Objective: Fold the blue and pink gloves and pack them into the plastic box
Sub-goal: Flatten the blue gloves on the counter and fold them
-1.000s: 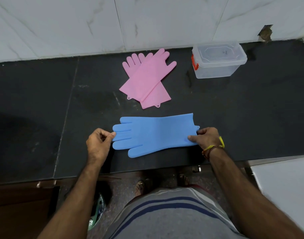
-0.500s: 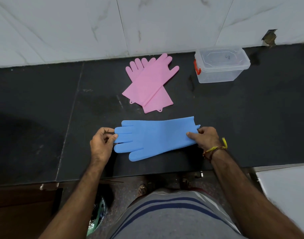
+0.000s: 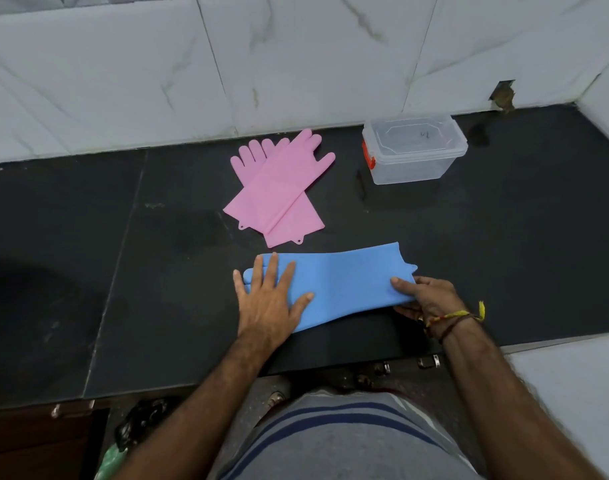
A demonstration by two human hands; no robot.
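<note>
A person stands at a black stone table point(image 3: 88, 271) backed by a white marble-tiled wall point(image 3: 123, 81), seen from a head-worn camera looking down. At lower left, a dark cabinet front point(image 3: 36, 445) and a green-and-black bag point(image 3: 123, 441) show below the table's edge. The left hand point(image 3: 266, 299) lies flat with fingers spread, pressing on the finger end of the blue gloves point(image 3: 344, 282), which stretch lengthwise across the near part of the table; that hand hides most of the glove fingers. Beyond them, toward the wall and apart from the blue pair, the pink gloves point(image 3: 279, 192) lie crossed one over the other, fingertips pointing at the wall, cuffs with small hanging tabs toward the person. At the cuff end of the blue pair, the right hand point(image 3: 424, 299) pinches the edge, thumb on top and fingers curled beneath, lifting it slightly off the stone; a yellow-and-red thread band point(image 3: 459, 317) circles that wrist. Farther right and back, near the wall, the clear plastic box point(image 3: 414, 150) sits with its lid on and an orange-red latch point(image 3: 369, 159) on its left end, well apart from both pairs. A chipped hole point(image 3: 502, 95) marks the wall tile behind it. A white surface point(image 3: 573, 393) adjoins the table at lower right. The person's grey striped garment point(image 3: 348, 438) fills the bottom centre.
</note>
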